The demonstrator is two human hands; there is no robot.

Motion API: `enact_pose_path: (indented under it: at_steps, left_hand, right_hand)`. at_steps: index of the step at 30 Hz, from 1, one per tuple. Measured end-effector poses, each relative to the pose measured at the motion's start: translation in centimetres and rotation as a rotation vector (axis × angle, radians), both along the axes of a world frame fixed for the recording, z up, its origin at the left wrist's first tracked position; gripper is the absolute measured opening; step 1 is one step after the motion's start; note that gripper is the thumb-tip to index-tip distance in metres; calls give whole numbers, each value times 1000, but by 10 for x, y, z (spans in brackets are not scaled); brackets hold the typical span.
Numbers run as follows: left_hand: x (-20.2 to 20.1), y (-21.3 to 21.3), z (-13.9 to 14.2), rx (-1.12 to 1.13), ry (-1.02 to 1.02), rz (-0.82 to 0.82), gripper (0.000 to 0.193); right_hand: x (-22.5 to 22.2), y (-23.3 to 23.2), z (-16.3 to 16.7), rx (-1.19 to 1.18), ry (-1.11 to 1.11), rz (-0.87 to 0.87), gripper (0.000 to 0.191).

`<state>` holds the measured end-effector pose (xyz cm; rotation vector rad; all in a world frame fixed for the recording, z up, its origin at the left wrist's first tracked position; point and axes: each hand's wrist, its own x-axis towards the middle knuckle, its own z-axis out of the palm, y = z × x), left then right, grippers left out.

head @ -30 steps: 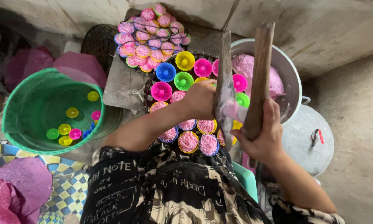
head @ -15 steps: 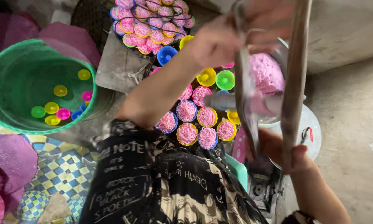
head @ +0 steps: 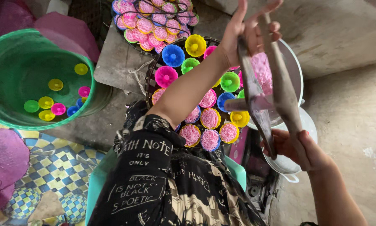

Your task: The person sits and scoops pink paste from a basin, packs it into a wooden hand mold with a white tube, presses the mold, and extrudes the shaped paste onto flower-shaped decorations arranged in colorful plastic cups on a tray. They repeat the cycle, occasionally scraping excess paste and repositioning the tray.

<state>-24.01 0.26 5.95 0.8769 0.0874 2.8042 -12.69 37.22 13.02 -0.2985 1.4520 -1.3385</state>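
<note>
We are holding a two-armed wooden hand press (head: 266, 90) upright between our hands, out over a round tray (head: 154, 69) of small coloured fluted cups. Our left hand (head: 248, 29) is gripping the top of the two arms, with the fingers only loosely curled and partly spread, so it seems to be steadying the tool rather than squeezing. Our right hand (head: 299, 148) is wrapping tightly around the lower ends, pinching both arms together. A short cross-piece joins the arms near the middle, and pink dough is showing just behind it in a white pot (head: 296, 67).

On the tray, the filled cups (head: 209, 118) nearest us are carrying pink stringy nests, while the empty cups (head: 173, 55) farther out are sitting bare, probably so that the press can pass over each in turn. A second batch of filled cups (head: 152, 23) is resting on a wire rack beyond. To the left, a green basin (head: 6, 54) of water is floating a few loose cups.

We cannot tell whether dough is inside the press. Our forearm is covering part of the tray, and the rack's far edge is cut off.
</note>
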Motion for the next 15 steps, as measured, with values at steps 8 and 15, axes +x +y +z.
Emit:
enact_pose_path:
  at_steps: [8,15]
  left_hand:
    - [5,2,-32,40,-153,19,84]
    - [2,-24,-44,27,-171,64,73]
  right_hand:
    - [-9,18,-16,82,34,-19,81]
    - [-14,6,-48,77,62,-61,70]
